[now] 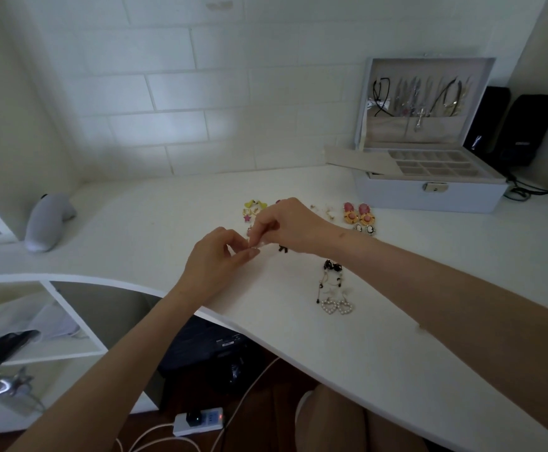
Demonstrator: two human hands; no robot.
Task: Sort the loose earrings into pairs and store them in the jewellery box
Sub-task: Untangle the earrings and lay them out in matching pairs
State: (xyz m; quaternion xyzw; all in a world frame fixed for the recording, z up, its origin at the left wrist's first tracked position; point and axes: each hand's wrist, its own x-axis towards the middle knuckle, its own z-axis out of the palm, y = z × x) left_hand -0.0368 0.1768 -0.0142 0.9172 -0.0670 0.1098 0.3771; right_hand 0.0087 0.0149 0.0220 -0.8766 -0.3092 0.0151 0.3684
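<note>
While both hands meet just above the white counter (pixel 155 216), the left hand (pixel 215 256) and the right hand (pixel 285 226) pinch a tiny pale piece (pixel 255 246) between thumb and fingers (pixel 261 228) — too small to make out. Loose earrings lie on the counter around them: a yellow pair (pixel 253 207) behind, a pink-and-gold pair (pixel 359 213) and cameo pair (pixel 364 229) to the right, black drops (pixel 331 272) and pearl hearts (pixel 337 307) nearer. Well off to the right stands the jewellery box (pixel 429 194) — lid raised, divided tray showing.
</note>
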